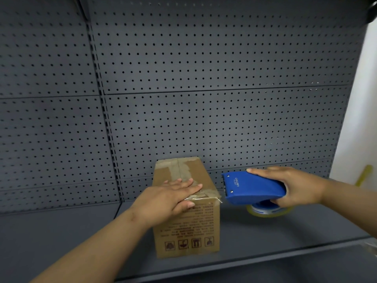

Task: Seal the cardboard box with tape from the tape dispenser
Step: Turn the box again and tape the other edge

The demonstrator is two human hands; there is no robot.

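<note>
One brown cardboard box (186,209) lay under the flat, straight fingers of the left hand (167,199); the right hand (295,187) gripped one smooth blue tape dispenser (253,189).

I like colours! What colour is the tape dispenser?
Blue, seen in the head view: the dispenser.

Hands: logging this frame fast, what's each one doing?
Left hand: open, pressing flat on the cardboard box.
Right hand: gripping the blue tape dispenser.
</note>
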